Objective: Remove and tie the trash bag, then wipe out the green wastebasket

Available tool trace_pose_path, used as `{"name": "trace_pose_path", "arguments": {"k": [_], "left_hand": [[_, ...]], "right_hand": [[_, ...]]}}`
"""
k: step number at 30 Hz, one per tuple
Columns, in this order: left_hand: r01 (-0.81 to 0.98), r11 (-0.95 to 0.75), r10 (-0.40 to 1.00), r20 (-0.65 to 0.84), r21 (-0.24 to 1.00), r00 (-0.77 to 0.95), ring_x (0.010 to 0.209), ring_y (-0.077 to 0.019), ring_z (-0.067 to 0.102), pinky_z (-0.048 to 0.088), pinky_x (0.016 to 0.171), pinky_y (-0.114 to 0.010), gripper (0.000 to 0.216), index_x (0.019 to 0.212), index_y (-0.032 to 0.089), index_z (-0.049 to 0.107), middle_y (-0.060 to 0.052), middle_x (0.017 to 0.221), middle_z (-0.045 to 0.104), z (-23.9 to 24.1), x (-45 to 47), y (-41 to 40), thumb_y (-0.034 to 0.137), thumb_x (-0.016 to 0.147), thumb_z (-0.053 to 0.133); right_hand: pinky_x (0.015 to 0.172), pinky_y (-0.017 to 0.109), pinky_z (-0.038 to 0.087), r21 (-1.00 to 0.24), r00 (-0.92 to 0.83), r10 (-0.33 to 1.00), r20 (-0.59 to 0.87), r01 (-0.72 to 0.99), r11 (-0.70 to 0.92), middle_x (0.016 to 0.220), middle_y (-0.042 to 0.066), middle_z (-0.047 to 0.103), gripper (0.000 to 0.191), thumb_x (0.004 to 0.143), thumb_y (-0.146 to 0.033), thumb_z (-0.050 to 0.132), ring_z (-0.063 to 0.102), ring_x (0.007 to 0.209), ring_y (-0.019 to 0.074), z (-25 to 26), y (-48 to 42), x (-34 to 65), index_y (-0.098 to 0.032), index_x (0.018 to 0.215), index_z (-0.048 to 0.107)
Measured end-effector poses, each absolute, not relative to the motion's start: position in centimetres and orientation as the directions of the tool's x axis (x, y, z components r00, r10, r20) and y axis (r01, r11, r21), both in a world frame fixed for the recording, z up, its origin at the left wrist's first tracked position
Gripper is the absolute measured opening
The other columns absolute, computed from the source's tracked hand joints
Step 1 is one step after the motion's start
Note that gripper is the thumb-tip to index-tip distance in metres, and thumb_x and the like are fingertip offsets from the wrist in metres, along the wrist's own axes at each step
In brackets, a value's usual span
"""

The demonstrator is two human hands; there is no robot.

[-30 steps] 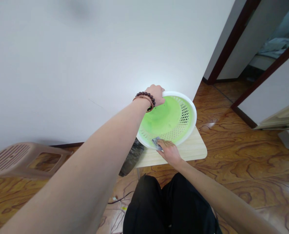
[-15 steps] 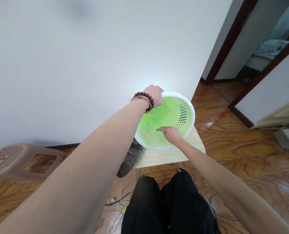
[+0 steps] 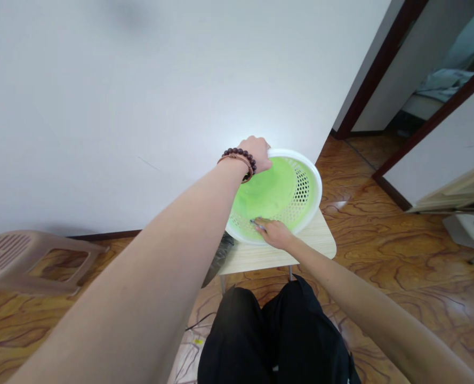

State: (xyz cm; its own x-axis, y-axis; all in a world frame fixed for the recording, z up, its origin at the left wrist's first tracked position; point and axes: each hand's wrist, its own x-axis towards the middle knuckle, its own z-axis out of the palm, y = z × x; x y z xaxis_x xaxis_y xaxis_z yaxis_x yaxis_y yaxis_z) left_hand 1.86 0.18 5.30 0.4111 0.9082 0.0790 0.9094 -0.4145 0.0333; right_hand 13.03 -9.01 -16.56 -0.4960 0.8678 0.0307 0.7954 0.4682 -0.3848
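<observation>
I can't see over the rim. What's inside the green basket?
The right hand presses a grey cloth against the wall of the green basket. The hand covers most of the cloth; nothing else shows inside.

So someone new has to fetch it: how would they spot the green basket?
Against the white wall stands a small wooden table. On it sits the round basket, with the left hand gripping its far rim and the right hand pressing a grey cloth inside. Its lime-green inside, white rim and holed sides set it apart from the brown stool nearby.
</observation>
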Motion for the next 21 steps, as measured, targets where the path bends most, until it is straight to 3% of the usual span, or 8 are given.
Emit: {"name": "trace_pose_path", "arguments": {"k": [5, 8, 11, 16, 21], "left_hand": [[0.914, -0.405, 0.913, 0.067, 0.039, 0.402, 0.078, -0.0201, 0.059, 0.045, 0.067, -0.027, 0.035, 0.093, 0.020, 0.067, -0.008, 0.083, 0.064, 5.6, 1.9, -0.2, 0.026, 0.063, 0.051], [0.917, -0.398, 0.916, 0.064, 0.037, 0.396, 0.079, -0.0197, 0.059, 0.045, 0.068, -0.026, 0.037, 0.097, 0.020, 0.066, -0.008, 0.081, 0.064, 5.7, 2.0, -0.3, 0.027, 0.064, 0.051], [0.916, -0.400, 0.916, 0.060, 0.037, 0.398, 0.079, -0.0194, 0.058, 0.045, 0.069, -0.026, 0.038, 0.098, 0.021, 0.066, -0.007, 0.081, 0.064, 5.5, 2.0, -0.2, 0.027, 0.064, 0.051], [0.909, -0.417, 0.907, 0.068, 0.010, 0.415, 0.079, -0.0209, 0.059, 0.045, 0.070, -0.028, 0.035, 0.095, 0.020, 0.066, -0.008, 0.084, 0.063, 5.2, 2.0, 0.4, 0.027, 0.064, 0.051], [0.909, -0.417, 0.907, 0.059, 0.003, 0.416, 0.081, -0.0212, 0.059, 0.044, 0.070, -0.029, 0.033, 0.093, 0.020, 0.066, -0.008, 0.083, 0.063, 5.2, 2.0, 0.3, 0.025, 0.065, 0.050]], "right_hand": [[0.106, 0.031, 0.031, -0.420, -0.604, 0.791, 0.103, 0.694, 0.585, 0.134, 0.007, 0.048, 0.044, 0.095, -0.031, 0.026, 0.039, 0.127, 0.0166, -15.0, -13.4, 14.8, -0.015, 0.130, 0.048], [0.101, 0.033, 0.036, -0.413, -0.617, 0.786, 0.037, 0.707, 0.575, 0.128, 0.006, 0.054, 0.042, 0.095, -0.032, 0.029, 0.048, 0.120, 0.0195, -13.8, -14.7, 15.4, -0.018, 0.128, 0.051], [0.092, 0.034, 0.042, -0.393, -0.546, 0.837, -0.037, 0.778, 0.490, 0.120, 0.005, 0.060, 0.041, 0.095, -0.035, 0.028, 0.057, 0.108, 0.0220, -12.9, -13.4, 15.2, -0.022, 0.125, 0.052], [0.088, 0.034, 0.043, -0.387, -0.281, 0.959, 0.025, 0.882, 0.268, 0.120, 0.009, 0.060, 0.044, 0.096, -0.035, 0.023, 0.058, 0.105, 0.0225, -13.9, -7.0, 13.6, -0.020, 0.131, 0.045], [0.084, 0.034, 0.043, -0.369, -0.203, 0.974, -0.104, 0.917, 0.152, 0.105, 0.014, 0.066, 0.047, 0.096, -0.038, 0.022, 0.060, 0.099, 0.0241, -16.0, -3.4, 11.0, -0.014, 0.118, 0.056]]}}
